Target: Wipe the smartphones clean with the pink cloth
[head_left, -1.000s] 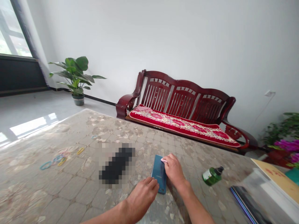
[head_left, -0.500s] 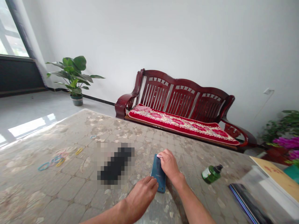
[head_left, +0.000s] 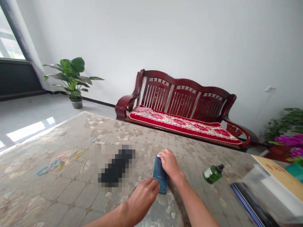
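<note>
A blue phone [head_left: 160, 177] lies back up on the patterned tablecloth, its length pointing away from me. My left hand [head_left: 145, 197] is closed along its left edge near the close end. At the far end, my right hand [head_left: 169, 163] presses a small white wipe [head_left: 159, 156] against the phone's back. Most of that wipe is hidden under the fingers, so I cannot tell whether it is tissue or cloth. To the left of the phone lies a dark oblong object [head_left: 117, 167], blurred into blocks.
A green pump bottle [head_left: 213, 174] stands right of my right forearm. Further right, dark phones [head_left: 251, 201] lie beside a clear box [head_left: 270, 186]. Colored rubber bands [head_left: 56, 163] are scattered at left. Beyond the table [head_left: 99, 126] stand a wooden bench [head_left: 184, 97] and a potted plant [head_left: 76, 102].
The view has shifted slightly. My right hand with the wipe stays at the phone's far end, and my left hand keeps its place on the edge.
</note>
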